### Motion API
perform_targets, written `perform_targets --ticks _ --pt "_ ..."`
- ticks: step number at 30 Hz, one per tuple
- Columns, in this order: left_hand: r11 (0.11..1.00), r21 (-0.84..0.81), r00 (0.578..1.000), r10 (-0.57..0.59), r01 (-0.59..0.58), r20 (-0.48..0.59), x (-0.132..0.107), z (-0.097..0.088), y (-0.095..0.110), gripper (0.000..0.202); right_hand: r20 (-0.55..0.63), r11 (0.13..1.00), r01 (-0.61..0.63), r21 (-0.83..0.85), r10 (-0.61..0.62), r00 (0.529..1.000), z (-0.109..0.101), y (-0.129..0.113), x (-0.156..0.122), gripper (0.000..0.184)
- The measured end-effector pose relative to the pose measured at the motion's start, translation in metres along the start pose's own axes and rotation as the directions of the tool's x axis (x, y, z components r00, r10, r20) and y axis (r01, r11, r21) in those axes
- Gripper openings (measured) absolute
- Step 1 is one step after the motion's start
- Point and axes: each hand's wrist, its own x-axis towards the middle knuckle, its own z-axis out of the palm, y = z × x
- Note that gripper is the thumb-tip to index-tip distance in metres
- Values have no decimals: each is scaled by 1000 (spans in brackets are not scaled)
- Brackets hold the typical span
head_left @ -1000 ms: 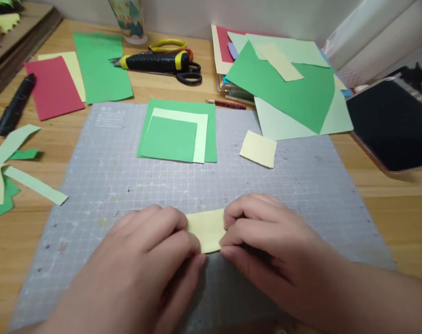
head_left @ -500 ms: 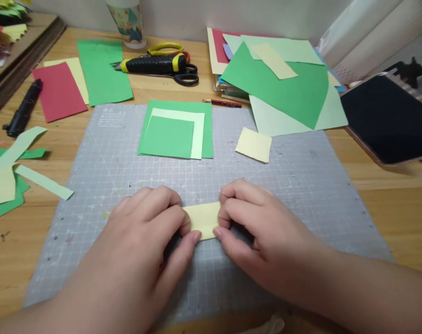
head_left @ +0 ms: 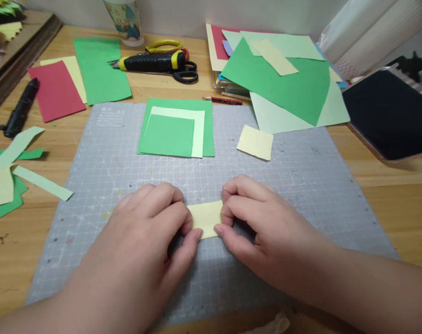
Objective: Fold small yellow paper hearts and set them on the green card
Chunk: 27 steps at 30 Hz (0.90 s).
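A small pale yellow piece of paper [head_left: 208,218] lies over the middle of the grey cutting mat [head_left: 120,181], with a crease or folded strip along its near edge. My left hand [head_left: 155,227] pinches its left end, thumb at the near edge and fingers curled behind. At the right end, my right hand [head_left: 259,222] pinches it the same way. The paper's ends are hidden under my fingers. Farther back on the mat lie stacked green and pale green paper squares [head_left: 169,135] and a loose pale yellow square [head_left: 255,142].
A utility knife [head_left: 148,61], scissors [head_left: 185,73] and a paper cup [head_left: 125,21] are at the back. Coloured sheets [head_left: 277,88] are piled behind right, beside a dark tablet [head_left: 393,113]. Paper strips [head_left: 42,181], a black pen-like tool [head_left: 21,107] and a red sheet [head_left: 58,90] lie left.
The view has shifted slightly. Both hands keep their pinch on the yellow paper, which looks almost the same, with a little more of it showing between the fingers.
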Motion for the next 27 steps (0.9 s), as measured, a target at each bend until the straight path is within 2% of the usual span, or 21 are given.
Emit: perform_targets --ticks 27 --pt "1000 -1 1000 14 -14 -2 1 -1 -1 17 6 1000 16 -15 -16 1000 -1 1 0 12"
